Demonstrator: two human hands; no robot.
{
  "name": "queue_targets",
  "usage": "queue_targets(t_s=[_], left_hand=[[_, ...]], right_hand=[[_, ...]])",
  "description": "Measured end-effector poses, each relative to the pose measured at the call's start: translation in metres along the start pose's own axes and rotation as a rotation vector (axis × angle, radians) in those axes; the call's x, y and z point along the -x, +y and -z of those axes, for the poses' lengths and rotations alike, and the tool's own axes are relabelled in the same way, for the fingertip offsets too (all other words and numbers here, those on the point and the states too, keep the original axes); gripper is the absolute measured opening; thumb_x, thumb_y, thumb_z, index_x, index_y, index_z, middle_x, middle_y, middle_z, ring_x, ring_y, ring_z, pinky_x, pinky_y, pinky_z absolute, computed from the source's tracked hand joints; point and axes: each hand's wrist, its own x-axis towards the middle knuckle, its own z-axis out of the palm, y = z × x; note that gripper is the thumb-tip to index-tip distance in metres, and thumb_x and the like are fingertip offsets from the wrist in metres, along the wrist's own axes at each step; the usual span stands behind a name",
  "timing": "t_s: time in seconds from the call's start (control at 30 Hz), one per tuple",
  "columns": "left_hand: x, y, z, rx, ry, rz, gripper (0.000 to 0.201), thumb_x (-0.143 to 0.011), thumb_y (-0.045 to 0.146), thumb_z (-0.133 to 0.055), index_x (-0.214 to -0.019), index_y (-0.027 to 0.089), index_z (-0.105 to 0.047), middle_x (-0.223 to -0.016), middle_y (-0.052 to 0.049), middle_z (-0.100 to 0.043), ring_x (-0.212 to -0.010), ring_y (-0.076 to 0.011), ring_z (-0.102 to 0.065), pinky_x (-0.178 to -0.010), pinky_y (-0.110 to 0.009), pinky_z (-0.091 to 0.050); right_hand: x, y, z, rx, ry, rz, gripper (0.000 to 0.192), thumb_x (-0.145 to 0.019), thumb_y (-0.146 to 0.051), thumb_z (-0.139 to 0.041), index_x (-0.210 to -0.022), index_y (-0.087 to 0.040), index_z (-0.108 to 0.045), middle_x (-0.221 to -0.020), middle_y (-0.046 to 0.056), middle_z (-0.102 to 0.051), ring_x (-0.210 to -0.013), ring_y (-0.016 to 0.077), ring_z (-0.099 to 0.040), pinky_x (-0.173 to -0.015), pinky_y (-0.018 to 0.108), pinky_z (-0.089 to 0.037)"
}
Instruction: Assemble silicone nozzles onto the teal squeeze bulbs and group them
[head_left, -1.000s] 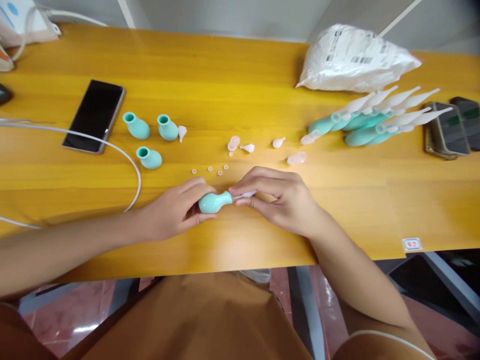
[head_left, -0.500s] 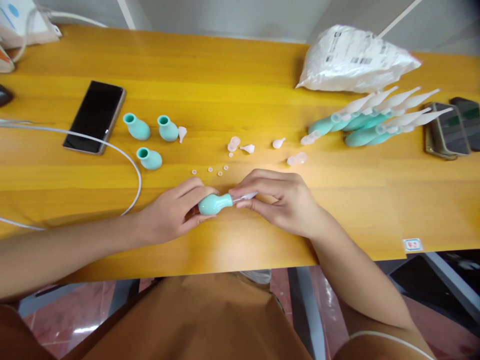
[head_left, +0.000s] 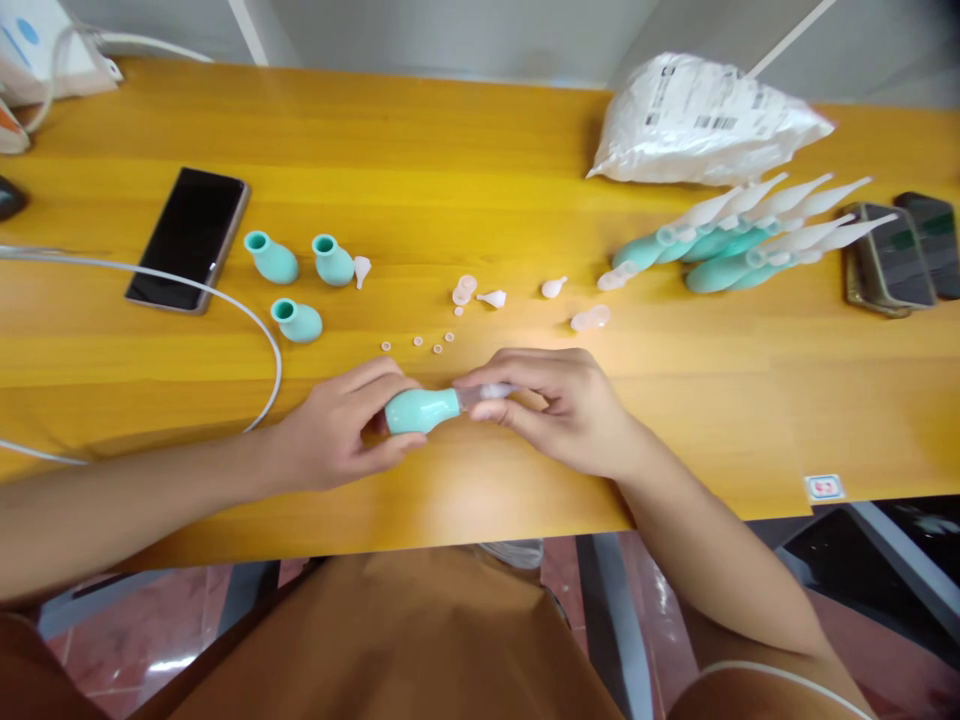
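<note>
My left hand (head_left: 349,425) is closed round the fat end of a teal rubber squeeze bulb (head_left: 424,411), which lies sideways with its neck to the right. Between the thumb and fingers of my right hand (head_left: 566,408) is a clear nozzle (head_left: 474,394) with a whitish tip, meeting the bulb's neck. My fingers partly cover that nozzle, and how deep it sits in the neck I cannot tell. Just beyond my hands lie several tiny pinkish rings (head_left: 418,341), a small white funnel-shaped piece (head_left: 493,299) and another small white tip (head_left: 553,288).
Three open teal bulbs (head_left: 271,258) stand at the left near a phone (head_left: 187,240) and a white cable (head_left: 247,308). Several bulbs with nozzles (head_left: 712,275) lie at the right, before a plastic bag (head_left: 705,120). Clear caps (head_left: 591,319) lie near them. More phones (head_left: 896,255) sit at far right.
The bulb has shifted slightly left in my left hand's grip, and more of its body shows. My right hand still pinches the nozzle at the neck. The loose pieces on the table stay put.
</note>
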Motion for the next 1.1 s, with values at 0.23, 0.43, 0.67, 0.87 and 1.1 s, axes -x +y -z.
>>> queue_targets(t_s=[0.23,0.43,0.67,0.87,1.1], left_hand=[[-0.002,-0.007,0.002,0.359,0.053,0.135,0.064,-0.12,0.065,-0.041,-0.092,0.015,-0.071,-0.083,-0.005,-0.068,-0.069,-0.0169,-0.062,-0.063,-0.032,-0.048],[0.001,-0.011,0.0,0.454,0.027,0.1,0.066,-0.12,0.067,-0.039,-0.1,0.015,-0.076,-0.088,-0.005,-0.072,-0.073,-0.0169,-0.067,-0.068,-0.031,-0.051],[-0.003,-0.011,0.004,0.325,-0.065,0.068,0.067,-0.117,0.076,-0.037,-0.093,0.019,-0.063,-0.084,-0.001,-0.06,-0.073,-0.0173,-0.056,-0.068,-0.032,-0.043],[-0.002,-0.014,0.003,0.292,-0.064,0.06,0.068,-0.114,0.081,-0.041,-0.093,0.019,-0.06,-0.086,0.0,-0.057,-0.074,-0.0175,-0.054,-0.07,-0.032,-0.042],[0.003,-0.02,-0.003,0.568,-0.126,0.024,0.09,-0.104,0.096,-0.036,-0.142,0.019,-0.061,-0.107,-0.006,-0.068,-0.08,-0.0191,-0.064,-0.075,-0.033,-0.053]], right_hand=[[0.001,-0.002,-0.005,-0.223,0.099,-0.007,0.035,-0.106,-0.037,-0.082,-0.139,-0.026,-0.073,-0.107,0.002,-0.081,-0.084,0.0138,-0.079,-0.081,0.027,-0.067],[-0.002,0.003,-0.008,-0.343,0.171,0.014,0.04,-0.097,-0.019,-0.092,-0.132,-0.029,-0.078,-0.117,0.003,-0.077,-0.087,0.0125,-0.077,-0.082,0.027,-0.069],[-0.005,0.006,-0.005,-0.576,0.139,-0.005,0.016,-0.111,-0.034,-0.076,-0.121,-0.024,-0.084,-0.098,0.002,-0.074,-0.07,0.0094,-0.075,-0.067,0.024,-0.066],[-0.013,0.005,0.0,-0.499,0.106,-0.013,0.018,-0.109,-0.037,-0.079,-0.117,-0.024,-0.087,-0.091,0.0,-0.074,-0.066,0.0086,-0.07,-0.058,0.022,-0.057],[-0.005,-0.057,0.074,0.186,0.312,0.068,0.017,-0.108,-0.027,-0.077,-0.113,-0.036,-0.09,-0.103,0.006,-0.075,-0.085,0.0197,-0.071,-0.067,0.035,-0.061]])
